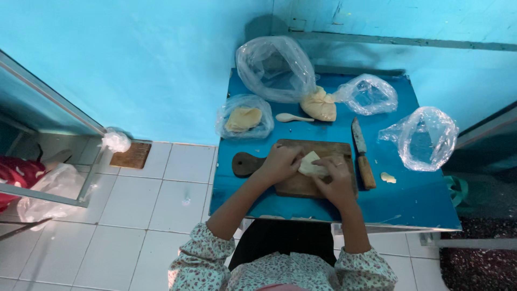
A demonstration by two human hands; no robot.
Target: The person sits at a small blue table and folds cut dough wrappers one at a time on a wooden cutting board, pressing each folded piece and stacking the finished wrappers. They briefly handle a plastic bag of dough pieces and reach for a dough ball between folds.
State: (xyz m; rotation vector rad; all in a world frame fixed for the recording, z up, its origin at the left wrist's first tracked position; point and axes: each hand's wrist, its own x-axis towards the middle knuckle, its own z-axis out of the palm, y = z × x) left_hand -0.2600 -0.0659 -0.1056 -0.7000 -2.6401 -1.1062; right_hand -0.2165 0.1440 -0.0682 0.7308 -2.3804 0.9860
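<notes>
Both my hands rest over a wooden cutting board [301,186] with a round handle on a small blue table [414,199]. My left hand [280,163] and my right hand [336,178] together hold a pale, flat piece of dough [311,163] between the fingers, just above the board. A knife [362,153] with a wooden handle lies right of the board, close to my right hand.
Behind the board sit a bag with a yellowish dough lump [319,105], a bag holding flat pale pieces [244,118], a pale spoon [292,117] and clear plastic bags [425,137]. A small dough scrap [388,177] lies right of the knife. White tiled floor lies left.
</notes>
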